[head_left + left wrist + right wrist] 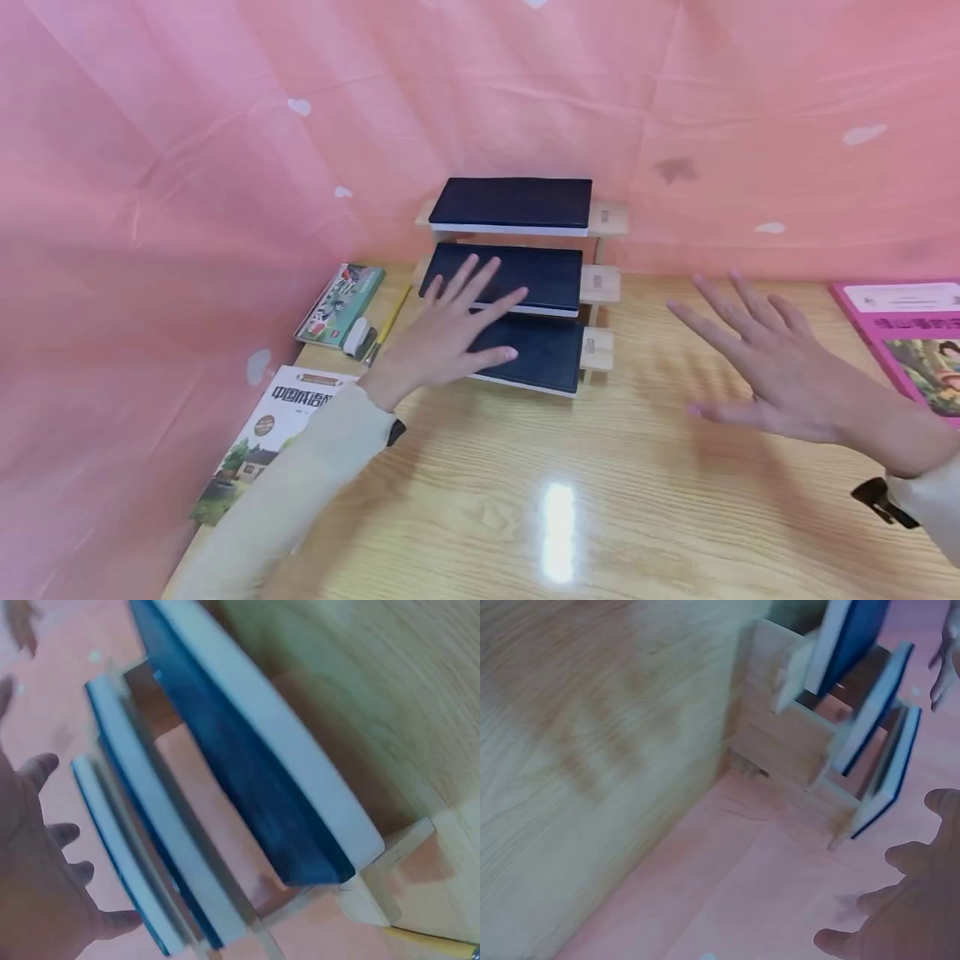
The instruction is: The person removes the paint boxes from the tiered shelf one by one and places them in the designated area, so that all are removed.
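A tiered light-wood rack [600, 283] stands against the back of the table. On each of its three steps lies a dark-blue covered book with white page edges: the top book [513, 202], the middle book [543, 275] and the bottom book [536, 350]. My left hand [453, 333] hovers in front of the middle and bottom books, fingers spread and holding nothing; it hides part of both. To the right of the rack, my right hand [772, 367] is held over the table with its fingers spread, also holding nothing.
At the left lie a white picture book [270, 425], a small green book [341, 304], a white eraser-like object [357, 336] and a yellow brush [390, 321]. A magenta book [892, 337] lies at the right edge. Pink cloth [525, 100] hangs behind and left of the wooden table [637, 500].
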Demonstrator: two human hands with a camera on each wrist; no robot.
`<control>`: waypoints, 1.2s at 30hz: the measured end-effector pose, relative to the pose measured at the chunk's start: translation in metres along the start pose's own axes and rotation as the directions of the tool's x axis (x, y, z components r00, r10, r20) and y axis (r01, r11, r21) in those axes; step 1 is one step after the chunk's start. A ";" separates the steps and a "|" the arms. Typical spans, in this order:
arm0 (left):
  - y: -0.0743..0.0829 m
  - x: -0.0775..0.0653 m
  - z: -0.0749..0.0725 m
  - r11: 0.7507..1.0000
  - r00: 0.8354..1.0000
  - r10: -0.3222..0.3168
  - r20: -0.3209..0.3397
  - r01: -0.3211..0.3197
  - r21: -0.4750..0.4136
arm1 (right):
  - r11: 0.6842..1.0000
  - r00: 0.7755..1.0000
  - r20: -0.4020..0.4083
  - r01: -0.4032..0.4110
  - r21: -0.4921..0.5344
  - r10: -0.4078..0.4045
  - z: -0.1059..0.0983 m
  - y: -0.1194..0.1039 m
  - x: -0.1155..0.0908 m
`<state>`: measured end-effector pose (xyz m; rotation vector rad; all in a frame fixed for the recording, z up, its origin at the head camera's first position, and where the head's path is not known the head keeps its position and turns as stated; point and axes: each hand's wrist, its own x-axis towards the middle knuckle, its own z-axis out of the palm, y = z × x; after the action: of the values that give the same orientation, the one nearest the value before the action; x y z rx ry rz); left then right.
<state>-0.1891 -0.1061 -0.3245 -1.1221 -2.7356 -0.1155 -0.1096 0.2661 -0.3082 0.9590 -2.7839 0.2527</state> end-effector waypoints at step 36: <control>-0.067 -0.051 0.124 0.033 0.544 -0.833 0.100 0.230 -0.973 | 0.912 0.979 -0.029 -0.176 0.370 0.201 0.000 0.018 0.170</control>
<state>-0.2175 -0.1717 -0.4563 0.2167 -2.1593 -2.0634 -0.2522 0.1800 -0.2706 0.7277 -2.8218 0.8435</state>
